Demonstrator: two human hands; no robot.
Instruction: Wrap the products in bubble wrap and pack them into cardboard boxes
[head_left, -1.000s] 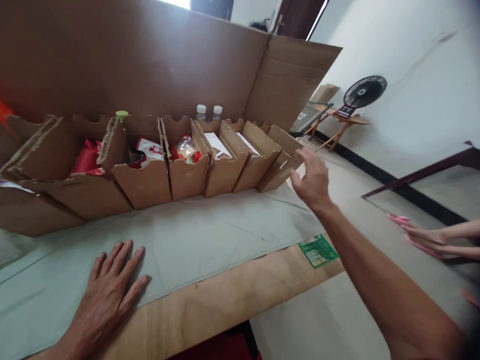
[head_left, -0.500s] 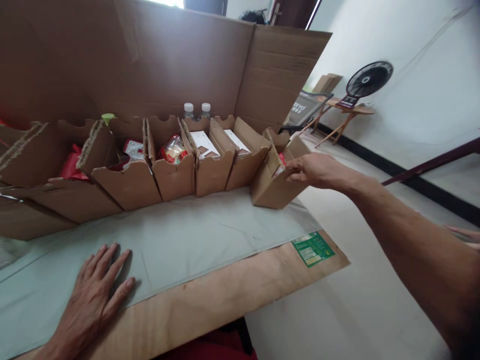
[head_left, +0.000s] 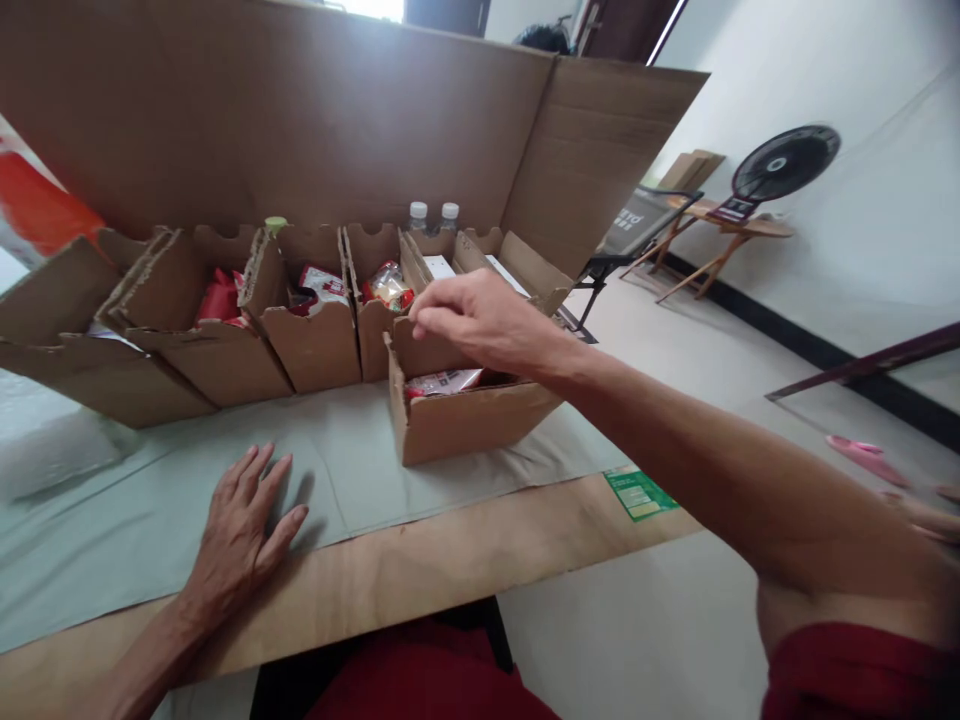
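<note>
A small open cardboard box (head_left: 472,425) stands on the pale cloth in front of the row, turned so that its long side faces me. Inside it lies a white and red packet (head_left: 446,382). My right hand (head_left: 480,315) reaches over this box with its fingers closed at the upper far edge; the fingertips are partly hidden. My left hand (head_left: 244,520) lies flat on the cloth-covered table (head_left: 345,480), fingers spread, holding nothing. Behind, a cardboard box with a red packet (head_left: 219,297) and a cardboard box with a clear snack packet (head_left: 390,285) stand in the row.
A tall cardboard panel (head_left: 337,130) rises behind the row. Two white-capped bottles (head_left: 433,215) stand behind the boxes. Clear plastic wrap (head_left: 56,445) lies at left. A green label (head_left: 640,495) is near the table's front edge. A fan (head_left: 784,165) stands farther right.
My right hand has brought the box from the right end of the row leftward and turned it, in front of the others. My left hand still rests on the cloth. The view has shifted left.
</note>
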